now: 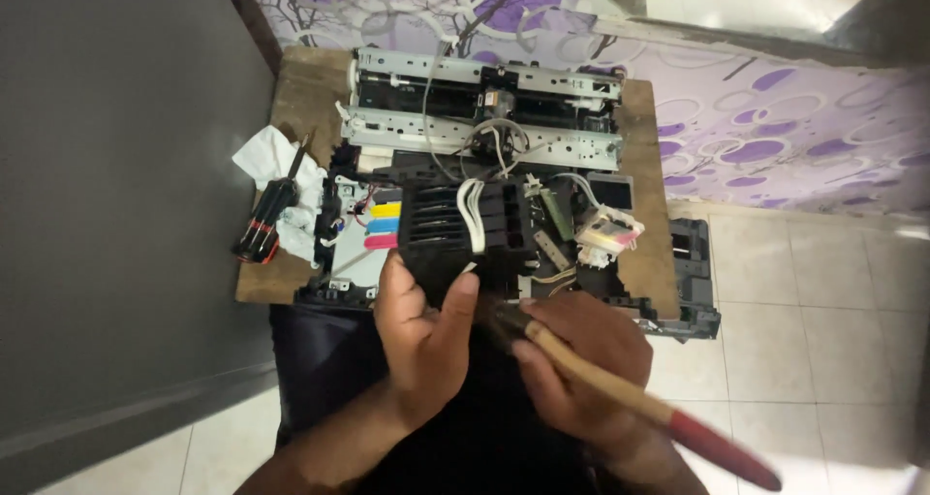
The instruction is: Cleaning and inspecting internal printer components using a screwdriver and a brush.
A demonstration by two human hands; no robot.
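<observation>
Black cartridge carriage (455, 229), at the near edge of the opened printer (484, 127), sits clamped in the left hand (421, 335); the right hand (572, 359) grips a paintbrush (630, 398). It looks light, rigid plastic with fragile ribbon cables; best held by its sides.

brush (620, 388) bristles hidden behind left hand (426, 335), red handle tip blurred
</observation>
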